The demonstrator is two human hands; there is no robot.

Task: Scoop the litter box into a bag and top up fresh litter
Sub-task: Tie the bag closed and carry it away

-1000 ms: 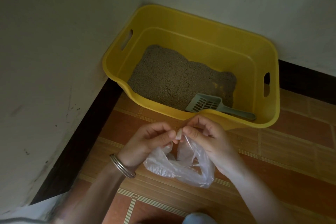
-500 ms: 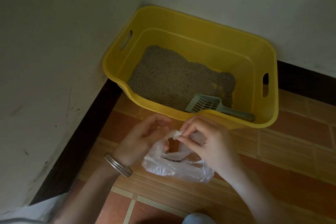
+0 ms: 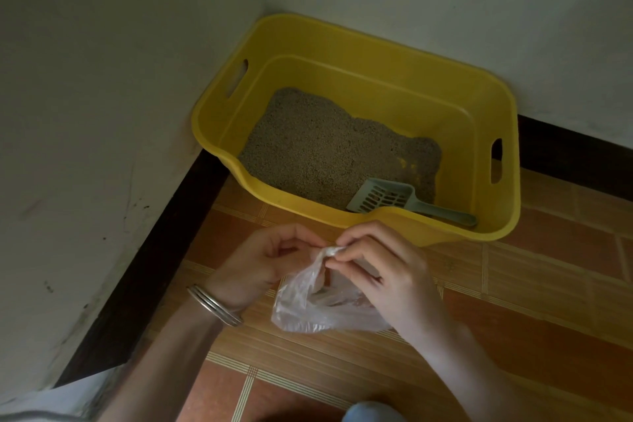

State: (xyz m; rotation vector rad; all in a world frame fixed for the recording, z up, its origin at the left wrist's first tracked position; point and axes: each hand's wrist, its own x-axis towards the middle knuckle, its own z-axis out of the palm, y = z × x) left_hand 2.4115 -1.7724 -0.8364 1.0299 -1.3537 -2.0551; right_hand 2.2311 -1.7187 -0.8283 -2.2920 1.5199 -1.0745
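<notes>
A yellow litter box point(image 3: 346, 41) sits in the corner of the room, holding grey-brown litter point(image 3: 318, 144) over most of its floor. A grey-green slotted scoop point(image 3: 383, 197) lies in its near right part, handle pointing right. In front of the box, just above the tiled floor, both hands hold a thin clear plastic bag point(image 3: 318, 312). My left hand point(image 3: 267, 260) pinches the bag's top edge from the left. My right hand point(image 3: 383, 267) pinches the bunched top of the bag from the right. The bag hangs crumpled below my fingers.
White walls point(image 3: 102, 79) meet behind the box, with a dark skirting board point(image 3: 144, 267) along the floor. Orange-brown floor tiles point(image 3: 548, 284) stretch to the right and toward me. Metal bangles point(image 3: 214, 305) ring my left wrist. A pale blue object point(image 3: 373, 413) shows at the bottom edge.
My fingers have kept working the bag's top edge; the bag dropped lower and its mouth has loosened a little. The box and scoop have not moved.
</notes>
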